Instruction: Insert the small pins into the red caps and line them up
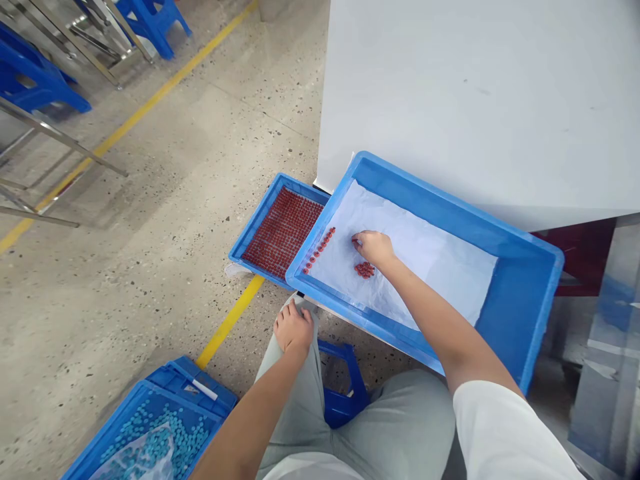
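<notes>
A blue tray (515,293) lined with a white sheet (440,267) rests at the table's edge. Near the tray's left end, small red pieces (319,251) form a slanting row on the sheet. My right hand (374,248) is over the sheet, its fingertips pinched on a small red piece (355,239), between that row and a little pile of red pieces (365,270). On my left knee lies my left hand (293,327), palm down with the fingers slightly spread, holding nothing.
A lower blue tray (239,248), filled with rows of red pieces, sits left of the lined tray. At the bottom left, a blue crate (135,390) holds light-blue pieces and a plastic bag. The white table (475,100) extends behind. Blue stools (40,80) stand upper left.
</notes>
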`<action>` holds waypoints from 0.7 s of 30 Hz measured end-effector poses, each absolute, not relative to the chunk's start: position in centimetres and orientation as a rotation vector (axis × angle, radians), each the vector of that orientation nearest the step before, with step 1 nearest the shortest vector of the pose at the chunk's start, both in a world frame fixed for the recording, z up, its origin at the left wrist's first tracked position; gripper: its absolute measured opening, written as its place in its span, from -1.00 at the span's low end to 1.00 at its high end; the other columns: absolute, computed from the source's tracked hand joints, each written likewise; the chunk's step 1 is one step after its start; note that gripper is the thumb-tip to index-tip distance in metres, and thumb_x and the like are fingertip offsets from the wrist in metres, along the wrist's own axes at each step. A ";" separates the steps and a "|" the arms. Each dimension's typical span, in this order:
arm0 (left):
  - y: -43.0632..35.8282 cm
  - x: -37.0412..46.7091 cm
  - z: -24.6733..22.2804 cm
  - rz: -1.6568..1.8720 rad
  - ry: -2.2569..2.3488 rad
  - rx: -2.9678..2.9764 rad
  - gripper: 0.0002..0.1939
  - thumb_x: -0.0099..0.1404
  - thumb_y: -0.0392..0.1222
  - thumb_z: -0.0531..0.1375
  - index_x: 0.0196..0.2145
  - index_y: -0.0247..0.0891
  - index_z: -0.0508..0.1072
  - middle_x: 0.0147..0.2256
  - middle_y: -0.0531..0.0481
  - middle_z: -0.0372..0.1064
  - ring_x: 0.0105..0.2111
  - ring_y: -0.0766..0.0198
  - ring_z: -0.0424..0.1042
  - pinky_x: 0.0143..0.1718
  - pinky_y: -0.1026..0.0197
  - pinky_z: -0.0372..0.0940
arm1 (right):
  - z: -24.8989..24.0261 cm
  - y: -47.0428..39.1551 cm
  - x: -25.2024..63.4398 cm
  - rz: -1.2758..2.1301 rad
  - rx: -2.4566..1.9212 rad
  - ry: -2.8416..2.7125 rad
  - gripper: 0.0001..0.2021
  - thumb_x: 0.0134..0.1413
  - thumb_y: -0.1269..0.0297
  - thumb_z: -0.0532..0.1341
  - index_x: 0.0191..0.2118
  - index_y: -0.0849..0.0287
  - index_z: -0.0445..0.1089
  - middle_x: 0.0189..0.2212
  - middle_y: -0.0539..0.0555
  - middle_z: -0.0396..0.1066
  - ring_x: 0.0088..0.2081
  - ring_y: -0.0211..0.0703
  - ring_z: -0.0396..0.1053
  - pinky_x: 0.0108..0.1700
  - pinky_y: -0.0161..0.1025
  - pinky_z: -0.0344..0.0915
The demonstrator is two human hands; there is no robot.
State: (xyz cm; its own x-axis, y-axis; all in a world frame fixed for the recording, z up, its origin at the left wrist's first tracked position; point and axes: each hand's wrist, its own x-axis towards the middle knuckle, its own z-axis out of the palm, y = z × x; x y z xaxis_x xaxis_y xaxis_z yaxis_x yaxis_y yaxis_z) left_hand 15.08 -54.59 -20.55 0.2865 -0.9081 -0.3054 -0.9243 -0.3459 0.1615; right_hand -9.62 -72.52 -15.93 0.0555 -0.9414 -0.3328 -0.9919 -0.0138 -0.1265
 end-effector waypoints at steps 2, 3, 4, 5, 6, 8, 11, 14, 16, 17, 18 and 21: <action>-54.6 15.1 -20.6 0.539 1.768 -2.485 -0.52 0.32 -0.09 -0.03 0.14 -0.27 0.33 -0.02 -0.24 0.41 0.02 -0.06 0.33 0.02 -0.08 0.15 | -16.2 -72.9 -9.4 0.195 -2.031 1.939 -0.70 0.20 0.26 0.08 -0.02 0.03 0.46 -0.05 0.10 0.49 -0.07 -0.03 0.43 -0.14 -0.22 0.31; -54.6 15.1 -20.6 0.540 1.767 -2.486 -0.52 0.32 -0.09 -0.03 0.13 -0.27 0.33 -0.02 -0.24 0.41 0.02 -0.06 0.32 0.02 -0.08 0.15 | -16.3 -73.1 -9.3 0.182 -2.031 1.943 -0.69 0.20 0.26 0.08 0.00 0.04 0.44 -0.06 0.11 0.50 -0.07 -0.03 0.43 -0.14 -0.21 0.32; -54.6 15.1 -20.7 0.540 1.766 -2.487 -0.52 0.32 -0.08 -0.03 0.13 -0.27 0.33 -0.01 -0.24 0.41 0.02 -0.06 0.32 0.02 -0.08 0.15 | -16.5 -73.3 -9.2 0.167 -2.027 1.951 -0.68 0.20 0.25 0.08 0.03 0.05 0.42 -0.06 0.12 0.50 -0.08 -0.02 0.44 -0.13 -0.20 0.32; -54.6 15.1 -20.7 0.539 1.768 -2.487 -0.52 0.32 -0.08 -0.02 0.13 -0.27 0.34 -0.01 -0.24 0.40 0.02 -0.06 0.32 0.02 -0.08 0.15 | -16.7 -73.6 -9.1 0.150 -2.022 1.963 -0.67 0.21 0.24 0.09 0.05 0.06 0.40 -0.07 0.13 0.50 -0.09 -0.02 0.45 -0.13 -0.19 0.33; -54.6 15.1 -20.7 0.536 1.771 -2.489 -0.52 0.32 -0.08 -0.02 0.13 -0.27 0.34 -0.01 -0.24 0.40 0.02 -0.06 0.32 0.02 -0.08 0.15 | -16.9 -73.8 -9.0 0.133 -2.013 1.976 -0.66 0.21 0.23 0.09 0.07 0.06 0.39 -0.09 0.13 0.51 -0.10 -0.01 0.46 -0.13 -0.18 0.33; -54.6 15.1 -20.7 0.529 1.777 -2.495 -0.52 0.32 -0.09 -0.03 0.13 -0.27 0.34 -0.01 -0.24 0.40 0.02 -0.06 0.32 0.02 -0.08 0.15 | -17.3 -74.3 -8.8 0.095 -1.991 2.006 -0.65 0.22 0.19 0.09 0.09 0.07 0.36 -0.12 0.13 0.52 -0.12 0.01 0.47 -0.12 -0.15 0.34; -54.6 15.1 -20.6 0.528 1.776 -2.502 -0.52 0.32 -0.10 -0.03 0.13 -0.28 0.34 -0.02 -0.24 0.41 0.01 -0.07 0.33 0.02 -0.09 0.15 | -18.0 -74.9 -8.4 0.027 -1.952 2.046 -0.63 0.23 0.14 0.08 0.10 0.06 0.34 -0.14 0.11 0.53 -0.12 0.02 0.48 -0.10 -0.12 0.35; -54.6 15.1 -20.6 0.541 1.775 -2.498 -0.52 0.31 -0.10 -0.03 0.13 -0.27 0.33 -0.02 -0.24 0.41 0.01 -0.06 0.33 0.02 -0.09 0.15 | -18.4 -75.2 -8.2 -0.032 -1.915 2.069 -0.63 0.20 0.15 0.12 0.09 0.06 0.34 -0.14 0.08 0.54 -0.11 0.01 0.47 -0.10 -0.13 0.36; -54.7 15.1 -20.6 0.545 1.769 -2.497 -0.52 0.31 -0.11 -0.02 0.13 -0.27 0.34 -0.02 -0.23 0.41 0.01 -0.06 0.33 0.02 -0.09 0.15 | -18.5 -75.1 -8.1 -0.065 -1.890 2.075 -0.64 0.17 0.17 0.14 0.08 0.06 0.35 -0.13 0.06 0.54 -0.10 0.00 0.47 -0.10 -0.14 0.36; -54.7 15.1 -20.6 0.545 1.764 -2.497 -0.52 0.31 -0.11 -0.02 0.13 -0.27 0.34 -0.02 -0.23 0.41 0.01 -0.06 0.33 0.02 -0.09 0.15 | -18.6 -75.1 -8.1 -0.080 -1.877 2.078 -0.64 0.16 0.19 0.14 0.07 0.06 0.35 -0.13 0.05 0.53 -0.10 -0.01 0.47 -0.10 -0.15 0.36; -54.7 15.1 -20.7 0.545 1.759 -2.497 -0.52 0.31 -0.11 -0.02 0.13 -0.27 0.34 -0.01 -0.23 0.41 0.02 -0.06 0.32 0.03 -0.09 0.14 | -18.6 -75.1 -8.1 -0.094 -1.865 2.079 -0.64 0.16 0.20 0.14 0.07 0.06 0.35 -0.13 0.05 0.53 -0.10 -0.01 0.47 -0.10 -0.16 0.36; -54.8 15.2 -20.7 0.552 1.752 -2.493 -0.53 0.31 -0.12 -0.02 0.13 -0.27 0.33 -0.01 -0.22 0.41 0.02 -0.06 0.32 0.03 -0.08 0.15 | -18.7 -75.2 -7.8 -0.130 -1.838 2.072 -0.65 0.17 0.21 0.13 0.07 0.06 0.35 -0.12 0.05 0.53 -0.10 -0.03 0.47 -0.09 -0.16 0.35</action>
